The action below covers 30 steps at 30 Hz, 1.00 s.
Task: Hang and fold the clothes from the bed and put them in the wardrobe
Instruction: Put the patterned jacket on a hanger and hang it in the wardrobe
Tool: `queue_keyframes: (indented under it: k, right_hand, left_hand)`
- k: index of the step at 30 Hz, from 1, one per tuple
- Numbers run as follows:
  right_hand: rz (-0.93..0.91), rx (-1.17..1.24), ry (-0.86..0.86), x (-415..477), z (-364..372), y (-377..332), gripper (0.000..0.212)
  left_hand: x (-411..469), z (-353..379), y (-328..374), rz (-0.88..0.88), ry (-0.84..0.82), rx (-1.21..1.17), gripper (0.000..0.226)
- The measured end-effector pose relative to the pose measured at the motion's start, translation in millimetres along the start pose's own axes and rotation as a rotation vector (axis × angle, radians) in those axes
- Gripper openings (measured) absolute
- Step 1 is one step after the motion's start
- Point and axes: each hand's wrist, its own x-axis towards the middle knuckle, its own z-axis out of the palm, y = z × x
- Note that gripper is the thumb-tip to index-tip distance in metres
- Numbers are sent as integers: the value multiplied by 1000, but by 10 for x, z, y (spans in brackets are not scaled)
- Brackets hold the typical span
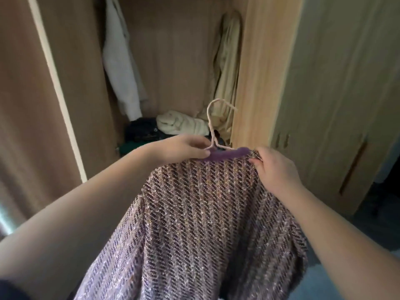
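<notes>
1. Purple glittery knit, striped on the diagonal: this garment (pixel 205 213) hangs on a hanger (pixel 227 153) held up in front of the open wardrobe (pixel 173 50).
2. The hanger's bar runs left to right. Its pale hook points up and away, towards the wardrobe interior, with the open end to the right.
3. The garment's long axis drops from the bar towards the bottom edge of the view.
4. The left hand (pixel 181 148) pinches the neckline beside the hook's base, thumb on top.
5. The right hand (pixel 275 167) grips the fabric at the bar's right end, fingers curled round the shoulder.
6. The garment spans between both hands and falls below them.
7. Inside the wardrobe, a white garment (pixel 121 68) hangs on the left and a cream one (pixel 227 68) on the right.
</notes>
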Motion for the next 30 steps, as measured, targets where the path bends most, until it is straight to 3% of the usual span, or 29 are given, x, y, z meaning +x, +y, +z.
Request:
queue_keyframes:
  k: [6, 10, 14, 16, 18, 20, 22, 26, 30]
  right_hand:
    - [-90, 93, 9, 886, 903, -165, 23]
    - [-10, 87, 18, 1625, 1499, -237, 32]
    - [30, 377, 59, 2187, 1782, -527, 15]
    - [33, 532, -66, 2382, 1865, -690, 8]
    - [86, 679, -295, 2570, 1902, -817, 26]
    - [144, 751, -430, 2761, 1935, -881, 36]
    - [159, 683, -427, 2961, 1968, -892, 41]
    - [200, 496, -339, 3393, 2010, -865, 48]
    - [255, 316, -285, 3742, 1974, -849, 38]
  left_hand:
    - [484, -336, -655, -161, 31, -289, 15]
    - [936, -553, -1099, -276, 176, -467, 16]
    - [1401, -801, -1480, -332, 317, -629, 21]
    - [1579, -937, -1577, -329, 320, -754, 22]
    - [1784, -1087, -1732, -298, 285, -910, 27]
    - [2009, -1233, -1887, -225, 223, -1041, 51]
    - [2228, -1350, -2003, -203, 186, -1129, 63]
    - [2650, -1589, -2212, -125, 180, -1219, 59]
    - [3125, -1823, -2265, -95, 142, -1182, 59]
